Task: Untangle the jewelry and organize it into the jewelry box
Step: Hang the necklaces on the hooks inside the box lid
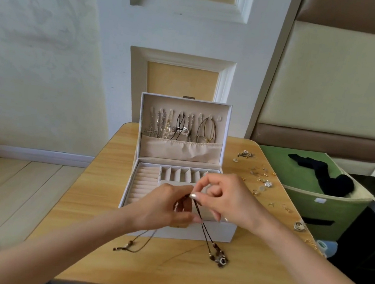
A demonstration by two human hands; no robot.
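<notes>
A white jewelry box (pixel 215 232) stands open on the wooden table (pixel 114 156), its lid upright with several necklaces (pixel 179 126) hanging on hooks inside. Over the box's front tray, my left hand (pixel 162 207) and my right hand (pixel 226 198) both pinch a dark brown cord necklace (pixel 203 233). Its beaded pendant end (pixel 219 259) lies on the table in front of the box. Another cord end with beads (pixel 129 245) trails out to the left below my left hand.
Several small earrings and charms (pixel 262 177) lie scattered along the table's right side, with a ring-like piece (pixel 299 226) near the edge. A green bin (pixel 325 206) holding dark cloth stands right of the table. A wall and door panel stand behind.
</notes>
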